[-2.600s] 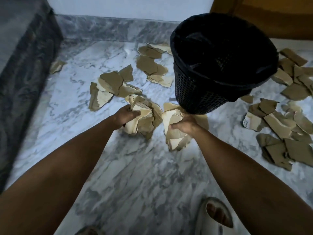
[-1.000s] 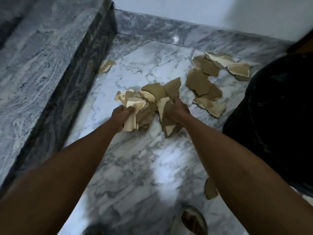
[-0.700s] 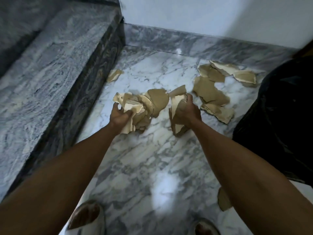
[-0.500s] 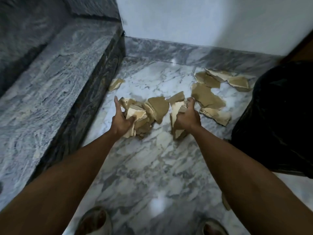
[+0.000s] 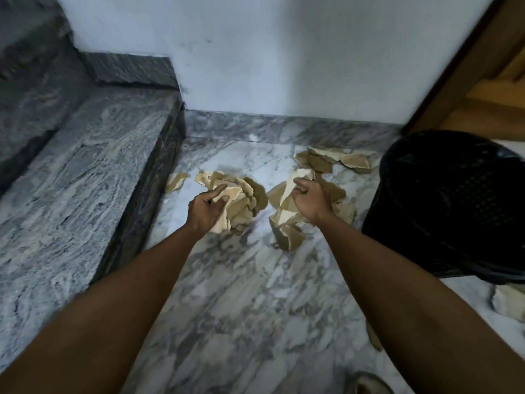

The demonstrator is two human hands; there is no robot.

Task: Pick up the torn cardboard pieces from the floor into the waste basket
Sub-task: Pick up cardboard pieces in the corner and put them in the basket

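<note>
Marble floor (image 5: 250, 294). Black waste basket (image 5: 454, 206) upright at right, mouth up. Left hand (image 5: 206, 210) grips a crumpled cardboard bundle (image 5: 238, 197); right hand (image 5: 311, 201) grips a stack of pieces (image 5: 287, 220), long axis running toward the wall. Loose pieces (image 5: 332, 160) beyond.

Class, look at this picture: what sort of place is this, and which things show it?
Probably an indoor stair landing in a home: a marble floor, grey stone steps on the left, and a wooden door behind a black waste basket.
</note>
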